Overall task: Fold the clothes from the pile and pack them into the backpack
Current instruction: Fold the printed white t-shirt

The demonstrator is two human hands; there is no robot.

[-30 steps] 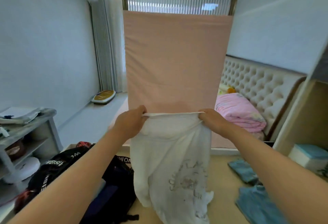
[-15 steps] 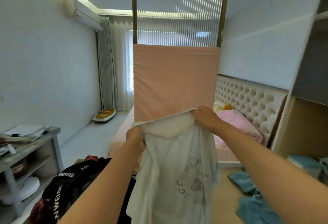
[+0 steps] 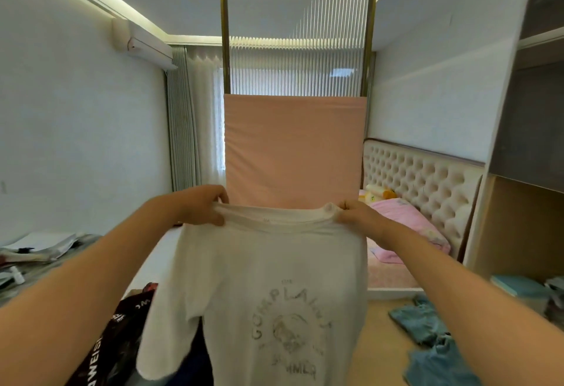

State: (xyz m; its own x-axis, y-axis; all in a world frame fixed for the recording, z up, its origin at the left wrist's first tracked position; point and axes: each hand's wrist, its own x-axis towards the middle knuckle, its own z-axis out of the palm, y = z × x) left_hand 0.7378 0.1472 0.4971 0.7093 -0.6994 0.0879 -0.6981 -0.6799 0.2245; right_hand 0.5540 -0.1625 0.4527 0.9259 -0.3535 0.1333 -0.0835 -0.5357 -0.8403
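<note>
A white T-shirt (image 3: pixel 268 281) with a faded grey print hangs spread out in front of me, its printed side facing me. My left hand (image 3: pixel 201 205) pinches the shirt's top edge at the left shoulder. My right hand (image 3: pixel 357 217) pinches the top edge at the right shoulder. One short sleeve hangs down at the lower left. A black backpack (image 3: pixel 113 340) with white lettering lies low on the left, partly hidden behind the shirt. Blue clothes (image 3: pixel 427 333) lie on the floor at the lower right.
A pink upright mattress (image 3: pixel 293 147) stands straight ahead. To the right is a bed with a tufted headboard (image 3: pixel 418 184) and a pink blanket (image 3: pixel 406 223). A grey shelf unit with papers (image 3: pixel 42 248) stands at the left, a wooden wardrobe (image 3: pixel 525 226) at the right.
Both hands have moved apart along the shirt's top edge and levelled out. The shirt now hangs spread wide with its print facing me. The view has tilted upward.
</note>
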